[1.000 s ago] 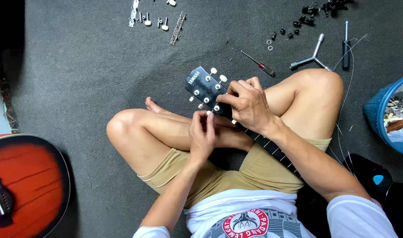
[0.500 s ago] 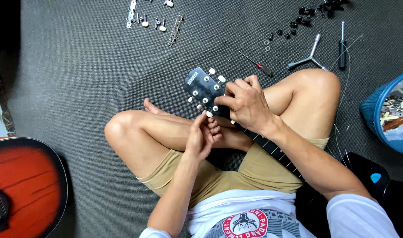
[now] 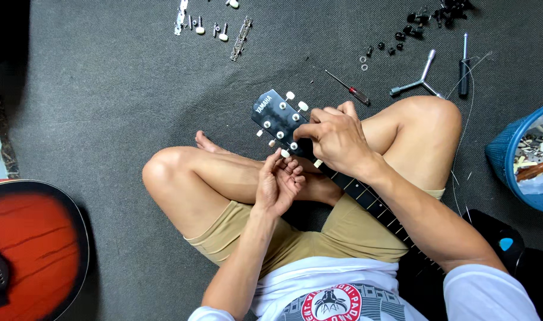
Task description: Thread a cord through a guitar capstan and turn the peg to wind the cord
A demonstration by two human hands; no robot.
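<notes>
Both hands [image 3: 307,160] at guitar headstock [image 3: 277,122]

Guitar headstock [image 3: 278,120] above my crossed legs; my right hand [image 3: 338,141] on it, left hand [image 3: 277,185] just below; screwdriver [image 3: 347,88] beyond.

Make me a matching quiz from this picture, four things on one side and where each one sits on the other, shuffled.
Things:
1. screwdriver
2. blue basket
3. red guitar body
4. guitar headstock

Places:
A. lower left corner of the floor
B. under the right hand, above the knees
C. right edge of the view
D. on the carpet just beyond the headstock

Pairs: 1-D, 2-C, 3-A, 4-B
</notes>
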